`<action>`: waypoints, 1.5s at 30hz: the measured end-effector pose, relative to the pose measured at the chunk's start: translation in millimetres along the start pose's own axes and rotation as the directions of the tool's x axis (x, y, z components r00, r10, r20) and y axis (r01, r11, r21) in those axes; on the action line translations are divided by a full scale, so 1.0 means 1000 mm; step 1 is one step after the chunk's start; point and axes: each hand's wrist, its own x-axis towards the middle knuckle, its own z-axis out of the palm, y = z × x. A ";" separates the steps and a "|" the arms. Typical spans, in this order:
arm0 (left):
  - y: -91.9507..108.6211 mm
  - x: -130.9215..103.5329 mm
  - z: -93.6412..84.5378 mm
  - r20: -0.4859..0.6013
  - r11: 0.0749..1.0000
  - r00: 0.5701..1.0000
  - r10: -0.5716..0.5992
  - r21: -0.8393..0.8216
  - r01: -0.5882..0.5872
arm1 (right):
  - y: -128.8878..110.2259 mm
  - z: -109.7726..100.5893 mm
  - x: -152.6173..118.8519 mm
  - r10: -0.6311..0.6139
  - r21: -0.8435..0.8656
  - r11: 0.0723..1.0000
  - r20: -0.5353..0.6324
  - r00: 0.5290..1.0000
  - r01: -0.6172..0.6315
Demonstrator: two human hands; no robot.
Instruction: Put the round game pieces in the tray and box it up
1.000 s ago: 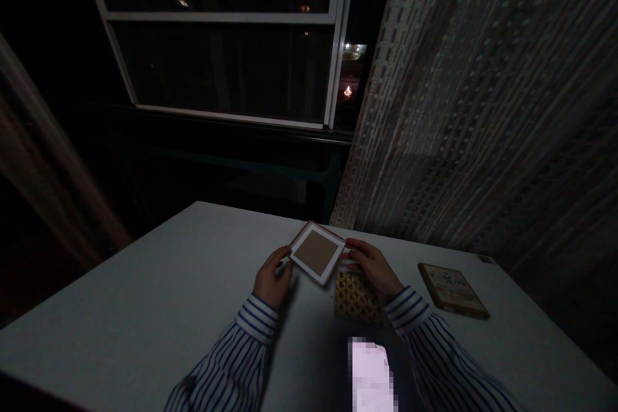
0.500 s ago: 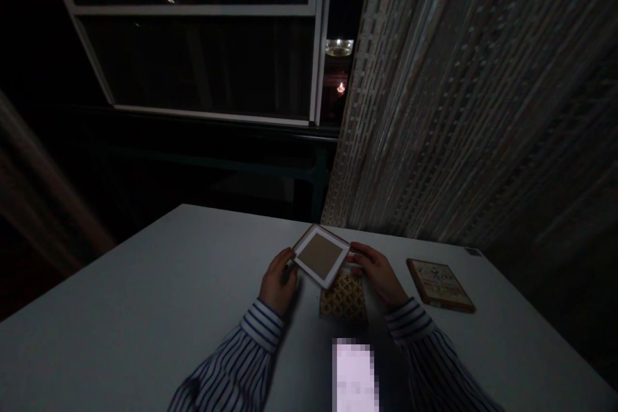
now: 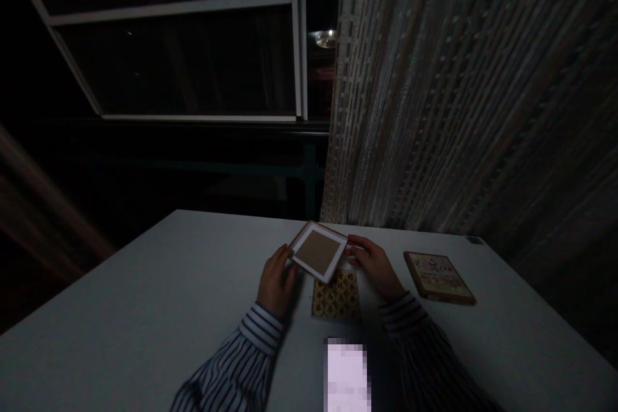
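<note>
Between my hands, tilted above the table, is a shallow square cardboard box (image 3: 317, 252) with a white inner border and a brown middle. My left hand (image 3: 277, 280) grips its left corner, thumb toward me. My right hand (image 3: 374, 264) holds the right corner with its fingertips. Just below and nearer to me lies a square set of round, yellowish Chinese chess pieces (image 3: 337, 299), packed in rows. Its far edge is partly covered by the held box. What bears the pieces is hard to make out in the dim light.
The white table (image 3: 145, 309) spans the front. To the right lies a flat brown-edged box lid (image 3: 440, 277) with printed characters. A small dark square (image 3: 474, 241) sits at the far right corner. A bright pixelated patch (image 3: 346, 373) is near me. String curtains (image 3: 410, 109) hang behind the table.
The view has shifted slightly, so the table things appear a little further left. Both hands keep their hold on the cardboard box, whose tilt has changed slightly.
</note>
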 end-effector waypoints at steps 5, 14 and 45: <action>-0.003 0.002 0.004 -0.009 1.000 1.000 0.007 0.004 -0.007 | 0.004 -0.003 0.004 -0.005 -0.006 1.000 0.011 1.000 0.005; -0.004 -0.003 0.011 0.011 0.989 0.992 -0.127 -0.074 0.128 | 0.003 -0.010 0.005 -0.070 -0.117 0.991 -0.019 0.997 0.067; -0.008 -0.012 0.012 0.043 0.899 0.921 -0.388 -0.204 0.388 | -0.005 0.000 -0.005 -0.089 -0.141 0.985 0.071 0.993 0.098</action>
